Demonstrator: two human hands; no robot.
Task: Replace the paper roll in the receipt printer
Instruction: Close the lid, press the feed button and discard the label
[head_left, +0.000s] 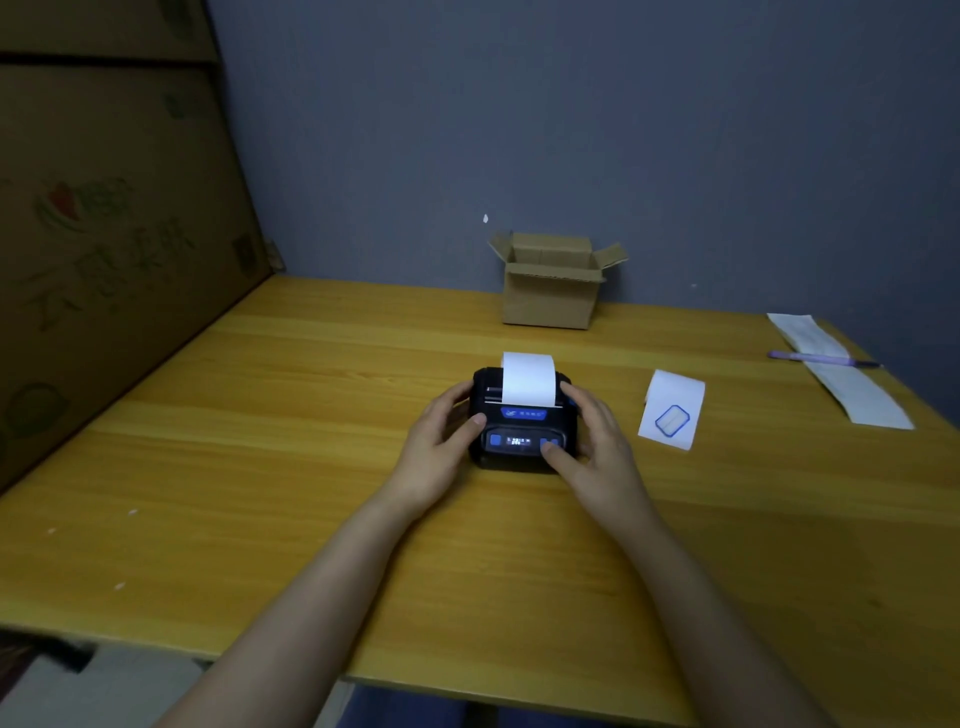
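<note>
A small black receipt printer (522, 434) with blue buttons and a lit display sits mid-table, lid closed. A strip of white paper (527, 378) curls up out of its slot. My left hand (441, 444) wraps the printer's left side, thumb resting on the front face. My right hand (597, 441) holds the right side, its thumb pressing on the blue buttons at the front right. A white paper roll (672, 409) with a blue-outlined sticker lies on the table to the right of the printer.
A small open cardboard box (550, 283) stands at the back by the grey wall. A long receipt strip (841, 371) and a purple pen (821, 358) lie at the far right. Large cardboard boxes (104, 234) wall off the left side of the wooden table (260, 441).
</note>
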